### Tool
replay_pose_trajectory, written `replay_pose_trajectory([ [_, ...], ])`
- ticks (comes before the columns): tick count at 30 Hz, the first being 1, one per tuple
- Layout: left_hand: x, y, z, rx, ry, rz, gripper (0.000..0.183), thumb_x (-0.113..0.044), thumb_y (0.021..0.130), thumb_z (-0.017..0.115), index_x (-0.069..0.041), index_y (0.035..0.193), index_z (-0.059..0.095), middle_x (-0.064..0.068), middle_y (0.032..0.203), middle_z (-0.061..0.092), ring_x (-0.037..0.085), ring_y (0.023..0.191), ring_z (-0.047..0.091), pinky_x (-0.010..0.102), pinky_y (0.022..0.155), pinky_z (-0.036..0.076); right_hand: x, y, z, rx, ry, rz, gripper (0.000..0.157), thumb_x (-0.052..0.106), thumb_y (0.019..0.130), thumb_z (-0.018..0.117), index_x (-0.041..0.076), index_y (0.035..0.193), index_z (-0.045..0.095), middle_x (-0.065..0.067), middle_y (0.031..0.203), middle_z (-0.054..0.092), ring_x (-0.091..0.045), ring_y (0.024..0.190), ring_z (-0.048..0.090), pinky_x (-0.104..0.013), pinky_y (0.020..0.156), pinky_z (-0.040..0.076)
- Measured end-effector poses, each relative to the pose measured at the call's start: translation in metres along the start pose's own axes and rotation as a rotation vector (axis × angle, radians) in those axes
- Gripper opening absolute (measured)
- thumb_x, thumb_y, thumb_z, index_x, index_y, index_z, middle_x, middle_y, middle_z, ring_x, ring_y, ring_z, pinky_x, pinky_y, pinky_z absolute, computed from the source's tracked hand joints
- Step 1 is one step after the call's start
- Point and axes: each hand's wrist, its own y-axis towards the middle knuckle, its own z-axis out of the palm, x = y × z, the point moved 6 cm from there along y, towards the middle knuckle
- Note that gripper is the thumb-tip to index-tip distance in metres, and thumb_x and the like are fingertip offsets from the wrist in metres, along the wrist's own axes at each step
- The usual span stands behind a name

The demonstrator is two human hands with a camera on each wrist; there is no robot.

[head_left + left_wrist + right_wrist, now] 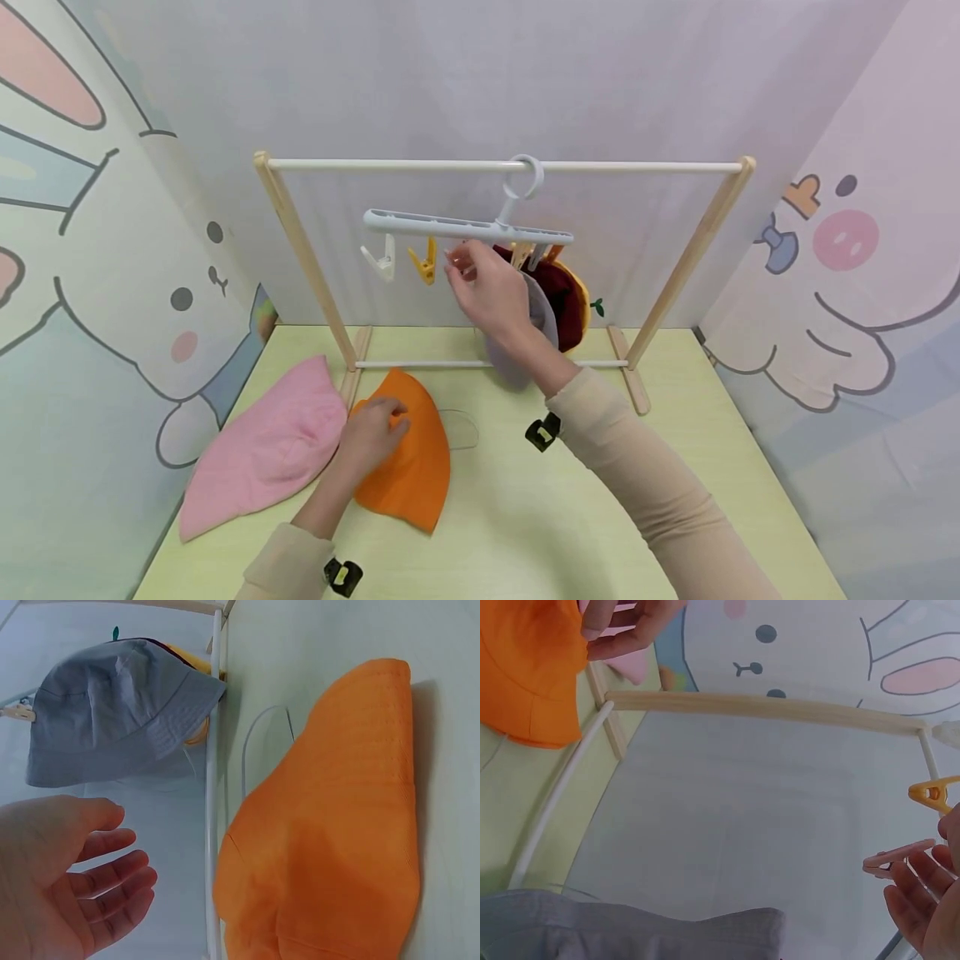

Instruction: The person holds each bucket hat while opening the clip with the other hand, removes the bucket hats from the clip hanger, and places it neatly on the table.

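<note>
Pale-pink clip (894, 855) sits under the light-grey hanger (435, 225); right hand (491, 287) half-curled at it, can't tell if gripping. Plain orange hat (416, 475), stitched brim, lies on worktop (495, 500); left hand (371, 437) empty, loosely open beside it.

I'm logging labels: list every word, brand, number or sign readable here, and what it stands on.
No readable text in any view.
Orange hat, pink hat, grey hat, hanger: no lettering visible.
Backdrop: drawings only.
Black wrist devices: any marks are too small to read.
</note>
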Motion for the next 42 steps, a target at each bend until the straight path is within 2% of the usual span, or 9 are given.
replay_pose_trajectory([
  [6,-0.013,-0.001,-0.004,-0.035,0.007,0.04,0.016,-0.022,0.081,0.067,-0.013,0.094,0.068,0.001,0.093,0.063,0.014,0.07,0.059,0.027,0.055,0.045,-0.012,-0.004,-0.002,-0.024,-0.016,0.02,0.013,0.024,0.086,0.061,0.013,0.094,0.061,0.002,0.087,0.067,-0.009,0.076,0.065,-0.024,0.063,0.049],
  [14,-0.03,-0.003,-0.009,-0.069,-0.011,0.093,0.015,-0.02,0.08,0.069,-0.013,0.093,0.068,0.001,0.091,0.063,0.014,0.069,0.058,0.026,0.054,0.044,-0.031,-0.009,-0.008,-0.012,-0.002,0.102,0.02,0.025,0.085,0.062,0.013,0.102,0.063,0.0,0.097,0.065,-0.014,0.085,0.064,-0.03,0.072,0.049],
  [19,-0.039,-0.004,-0.011,-0.073,-0.001,0.103,0.014,-0.022,0.08,0.068,-0.017,0.094,0.067,-0.002,0.093,0.063,0.014,0.073,0.06,0.026,0.055,0.044,-0.042,-0.013,-0.013,-0.038,-0.036,0.113,0.023,0.024,0.085,0.062,0.011,0.103,0.063,-0.004,0.097,0.064,-0.018,0.089,0.061,-0.033,0.075,0.048],
  [23,-0.045,-0.003,-0.012,-0.073,-0.002,0.116,0.015,-0.021,0.08,0.068,-0.017,0.094,0.068,-0.001,0.094,0.063,0.014,0.072,0.058,0.025,0.054,0.044,-0.054,-0.016,-0.016,-0.04,-0.042,0.138,0.025,0.024,0.085,0.063,0.01,0.105,0.063,-0.006,0.1,0.063,-0.019,0.09,0.059,-0.034,0.077,0.048],
  [30,-0.055,-0.001,-0.014,-0.057,-0.004,0.132,0.017,-0.023,0.081,0.068,-0.019,0.097,0.067,-0.002,0.097,0.062,0.009,0.065,0.052,0.02,0.049,0.038,-0.077,-0.024,-0.019,-0.028,-0.03,0.203,0.032,0.025,0.085,0.063,0.01,0.114,0.062,-0.007,0.108,0.062,-0.022,0.096,0.058,-0.035,0.081,0.047],
  [35,-0.065,-0.001,-0.017,-0.061,0.0,0.153,0.018,-0.024,0.08,0.069,-0.02,0.098,0.067,-0.003,0.097,0.062,0.009,0.065,0.052,0.02,0.048,0.038,-0.094,-0.03,-0.02,-0.018,-0.004,0.291,0.034,0.025,0.085,0.063,0.009,0.115,0.061,-0.009,0.109,0.06,-0.024,0.098,0.057,-0.038,0.082,0.045],
  [42,-0.08,0.001,-0.021,-0.088,-0.011,0.206,0.02,-0.024,0.079,0.069,-0.019,0.099,0.066,-0.003,0.099,0.063,0.012,0.067,0.053,0.02,0.049,0.038,-0.116,-0.04,-0.018,-0.004,-0.052,0.368,0.037,0.027,0.085,0.062,0.008,0.116,0.06,-0.009,0.11,0.059,-0.023,0.099,0.056,-0.039,0.082,0.044],
])
